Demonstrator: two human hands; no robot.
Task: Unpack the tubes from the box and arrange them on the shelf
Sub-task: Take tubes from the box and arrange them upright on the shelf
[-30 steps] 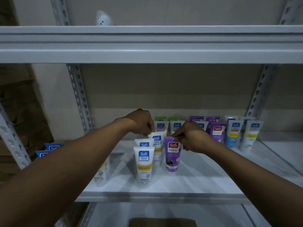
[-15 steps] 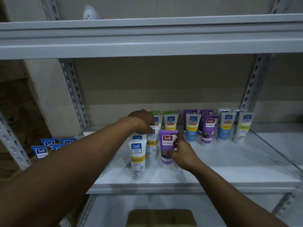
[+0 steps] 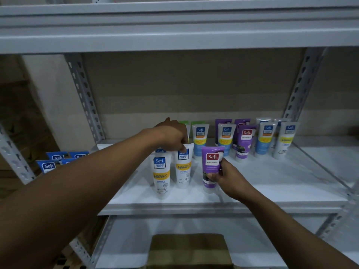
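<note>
The right hand (image 3: 229, 179) grips a purple tube (image 3: 212, 164) round its lower half, thumb across the front and fingers curled behind. The tube is upright, cap end down on the white shelf (image 3: 281, 187) and flat crimped end up. It carries a red "Safi" badge over the word "NATURALS" and a dark picture low down, partly covered by the thumb. It stands near the front of the shelf, just right of a white tube (image 3: 183, 169).

The left hand (image 3: 171, 135) reaches in from the left with its fingers curled down, pinching the top edge of that white tube, which bears a blue "Safi Perfect White" badge and a yellow "Vitamin C" band. A second white tube (image 3: 161, 173) of the same look stands just to its left, a little nearer the front edge.

Along the back of the shelf stands a row of tubes (image 3: 268, 138), all cap-down: white with yellow bands, light blue, purple, and two green tops at the rear. On the level below sits a brown box (image 3: 188, 247), its contents hidden. Blue-badged tubes (image 3: 56, 162) show beyond the left post
</note>
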